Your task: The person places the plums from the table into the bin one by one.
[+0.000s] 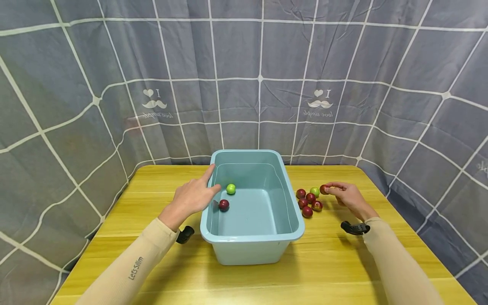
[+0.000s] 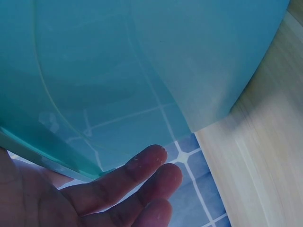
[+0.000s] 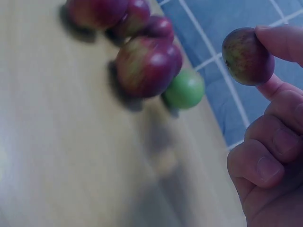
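My right hand [image 1: 350, 198] pinches a small dark-red plum [image 3: 247, 56] between thumb and forefinger, the other fingers curled beneath. It is held just right of a cluster of red plums [image 1: 310, 198] with one green plum [image 1: 314, 192] among them. My left hand [image 1: 195, 195] rests at the left rim of a light-blue plastic tub [image 1: 249, 238], thumb over the edge. In the left wrist view several fingers [image 2: 147, 161] extend loosely outside the tub's wall. Inside the tub, near its left side, lie a green plum [image 1: 231, 189] and a red plum [image 1: 223, 205].
The tub stands mid-table on a yellow wood-grain table [image 1: 167, 182]. Grey curtains [image 1: 236, 101] with white grid lines hang behind the table and along both sides. Each wrist wears a black strap, the right one [image 1: 355, 228] standing out most plainly.
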Tool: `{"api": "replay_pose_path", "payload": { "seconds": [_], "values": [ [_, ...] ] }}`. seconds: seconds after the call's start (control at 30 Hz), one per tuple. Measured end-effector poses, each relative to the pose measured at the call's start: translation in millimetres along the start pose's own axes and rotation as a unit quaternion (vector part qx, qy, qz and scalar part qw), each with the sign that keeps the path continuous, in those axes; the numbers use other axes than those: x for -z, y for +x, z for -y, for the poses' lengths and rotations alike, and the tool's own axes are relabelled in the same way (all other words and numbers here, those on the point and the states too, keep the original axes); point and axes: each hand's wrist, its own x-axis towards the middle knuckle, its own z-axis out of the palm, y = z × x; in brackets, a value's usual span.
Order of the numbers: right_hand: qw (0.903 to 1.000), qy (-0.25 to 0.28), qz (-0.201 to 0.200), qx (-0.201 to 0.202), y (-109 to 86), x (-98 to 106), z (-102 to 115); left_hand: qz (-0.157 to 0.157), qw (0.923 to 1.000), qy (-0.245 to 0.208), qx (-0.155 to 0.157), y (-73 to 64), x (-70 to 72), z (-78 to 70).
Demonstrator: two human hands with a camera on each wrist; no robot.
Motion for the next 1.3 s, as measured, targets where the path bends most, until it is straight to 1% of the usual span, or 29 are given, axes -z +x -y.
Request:
{"api": "replay_pose_path", "payload": {
  "seconds": [0.47,0.8,0.9,1.07,1.13,1.3],
  "values": [
    [0.9977,-0.022,0.012,0.063,2.6,-2.9,59.7,0.0,1.0,-0.002,-0.002,-0.1,0.1,0.8],
    [0.9909,-0.042,0.031,0.124,5.4,-8.0,98.1,-0.005,1.0,-0.003,-0.003,-0.8,-0.5,-0.3],
    [0.9891,-0.045,0.037,0.135,6.2,-9.8,110.2,-0.005,1.0,-0.001,-0.002,-0.5,-1.5,-0.9],
    [0.9883,-0.047,0.045,0.138,7.4,-15.3,133.4,-0.005,1.0,0.0,-0.003,-0.5,-2.0,-0.8],
    [0.9869,-0.056,0.05,0.143,8.2,-18.1,143.0,-0.005,1.0,0.0,-0.003,-0.4,-1.9,-0.7],
    [0.98,-0.1,0.06,0.161,11.4,-25.0,165.5,-0.004,1.0,0.001,-0.002,0.4,-2.1,-0.5]
  ]
}}
